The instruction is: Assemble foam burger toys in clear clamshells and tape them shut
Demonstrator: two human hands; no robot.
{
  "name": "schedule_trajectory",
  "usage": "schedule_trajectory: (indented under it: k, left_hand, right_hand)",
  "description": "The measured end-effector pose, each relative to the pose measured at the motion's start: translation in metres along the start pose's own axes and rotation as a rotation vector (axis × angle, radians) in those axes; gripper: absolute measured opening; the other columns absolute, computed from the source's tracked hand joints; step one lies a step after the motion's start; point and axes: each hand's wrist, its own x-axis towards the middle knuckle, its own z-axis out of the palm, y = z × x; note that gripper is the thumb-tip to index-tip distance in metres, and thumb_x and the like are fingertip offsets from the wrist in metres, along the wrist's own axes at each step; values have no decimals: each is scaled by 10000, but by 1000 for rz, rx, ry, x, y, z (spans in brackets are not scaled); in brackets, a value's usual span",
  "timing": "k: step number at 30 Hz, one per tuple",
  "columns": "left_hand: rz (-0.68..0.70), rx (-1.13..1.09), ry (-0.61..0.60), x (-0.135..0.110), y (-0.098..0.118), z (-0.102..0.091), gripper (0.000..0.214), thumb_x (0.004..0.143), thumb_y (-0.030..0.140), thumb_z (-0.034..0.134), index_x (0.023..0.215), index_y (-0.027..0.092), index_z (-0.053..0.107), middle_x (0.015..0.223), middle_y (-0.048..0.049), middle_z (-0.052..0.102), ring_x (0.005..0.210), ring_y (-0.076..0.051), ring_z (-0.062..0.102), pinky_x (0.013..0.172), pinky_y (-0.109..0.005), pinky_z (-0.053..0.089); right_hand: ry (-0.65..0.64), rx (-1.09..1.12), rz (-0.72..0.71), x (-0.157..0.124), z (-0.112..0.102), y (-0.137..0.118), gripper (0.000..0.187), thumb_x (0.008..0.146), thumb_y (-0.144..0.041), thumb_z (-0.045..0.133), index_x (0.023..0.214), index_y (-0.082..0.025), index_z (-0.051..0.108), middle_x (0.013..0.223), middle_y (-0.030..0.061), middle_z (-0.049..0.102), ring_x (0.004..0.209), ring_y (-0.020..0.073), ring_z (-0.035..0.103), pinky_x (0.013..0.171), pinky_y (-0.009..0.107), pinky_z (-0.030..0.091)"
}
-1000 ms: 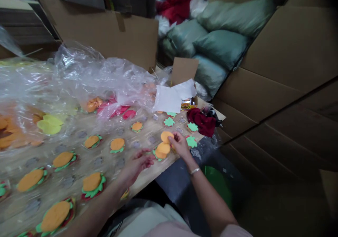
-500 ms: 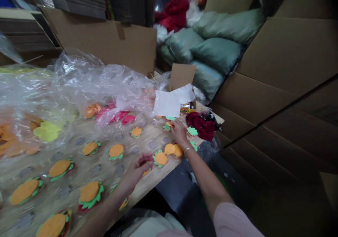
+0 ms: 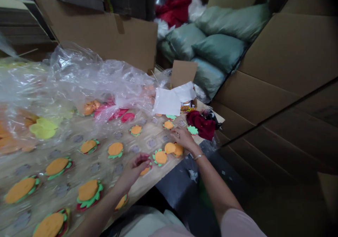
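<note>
Rows of layered burger-shaped pieces, with orange tops over green frilled layers, lie across the table. My left hand (image 3: 137, 165) hovers by the near edge beside one burger piece (image 3: 145, 170), its fingers loosely bent and apart from the thumb, with nothing visible in them. To the right, my right hand (image 3: 184, 138) is open, fingers stretched toward a burger piece (image 3: 168, 125) with an orange round on top. Just below that hand lie loose orange rounds (image 3: 170, 148). A complete-looking burger piece (image 3: 160, 157) sits between my hands. A bare green frilled piece (image 3: 192, 130) lies beyond my right wrist.
Clear plastic bags (image 3: 105, 77) holding orange, pink and yellow pieces cover the table's back. A small open carton (image 3: 184, 71) with white paper and a dark red cloth (image 3: 202, 124) sit at the right end. Large cardboard boxes (image 3: 287, 54) stand right; stuffed green sacks (image 3: 220, 50) are behind.
My right hand has let go of an orange round, which now lies on the green piece near the carton, and has drawn back toward me. My left hand has barely moved.
</note>
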Motion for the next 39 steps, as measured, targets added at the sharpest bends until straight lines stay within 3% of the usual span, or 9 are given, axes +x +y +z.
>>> schedule_trajectory:
  k: [4, 9, 15, 18, 21, 26, 29, 34, 39]
  left_hand:
    - [17, 1, -21, 3, -1, 6, 292, 636, 381, 663, 842, 180, 615, 838, -29, 662, 782, -179, 597, 739, -296, 459]
    - [21, -18, -22, 0, 3, 10, 285, 615, 366, 683, 816, 172, 627, 808, -26, 661, 755, -172, 587, 722, -288, 454]
    - [-26, -5, 47, -9, 5, -6, 323, 613, 369, 705, 864, 175, 640, 855, -41, 678, 825, -196, 603, 757, -300, 457]
    - [-45, 2, 51, -9, 2, -7, 364, 607, 390, 715, 889, 174, 634, 880, -46, 680, 851, -203, 605, 770, -298, 455]
    - [-65, 20, 27, -8, 0, -3, 396, 611, 418, 715, 910, 174, 626, 893, -48, 681, 859, -204, 604, 772, -293, 452]
    - [-84, 50, 49, -14, 6, -1, 407, 587, 428, 723, 892, 174, 633, 910, -51, 678, 891, -216, 598, 781, -293, 456]
    - [-80, 74, 102, -18, 13, -3, 417, 554, 439, 731, 866, 175, 647, 917, -60, 681, 911, -235, 599, 779, -298, 464]
    - [-88, 62, 115, -22, 19, 1, 425, 521, 464, 740, 833, 186, 661, 923, -65, 694, 933, -252, 614, 760, -295, 483]
    - [-115, 47, 108, -22, 16, 1, 427, 511, 450, 744, 831, 180, 662, 928, -63, 689, 940, -245, 608, 772, -286, 477]
  right_hand:
    - [-179, 15, -22, -24, 0, -17, 226, 691, -309, 718, 863, -186, 641, 917, 50, 561, 899, 205, 508, 814, 322, 404]
    - [-114, 337, 50, -31, 12, -26, 85, 745, -217, 616, 761, -183, 540, 784, -7, 533, 744, 145, 500, 684, 256, 408]
    - [248, 815, 392, -59, -10, 27, 294, 656, -338, 695, 872, -174, 581, 804, 11, 600, 724, 156, 552, 661, 271, 452]
    - [254, 890, 483, -75, -23, 51, 339, 614, -396, 719, 838, -156, 635, 783, 34, 644, 688, 164, 578, 644, 288, 470]
    - [250, 905, 498, -81, -20, 54, 367, 641, -454, 695, 851, -155, 657, 753, 41, 665, 642, 161, 595, 597, 283, 480]
    - [381, 838, 484, -80, -13, 52, 312, 690, -425, 669, 873, -173, 658, 825, 52, 675, 737, 187, 614, 676, 313, 497]
    - [491, 626, 408, -84, -17, 56, 198, 751, -320, 615, 894, -189, 657, 938, 69, 660, 880, 209, 593, 815, 345, 465]
    - [321, 46, 107, -98, -9, 49, 203, 846, -140, 466, 907, -193, 652, 954, 92, 652, 935, 213, 581, 835, 345, 457]
    - [272, -45, 49, -104, 9, 42, 220, 877, -139, 455, 988, -194, 636, 1018, 96, 645, 994, 204, 562, 869, 327, 458]
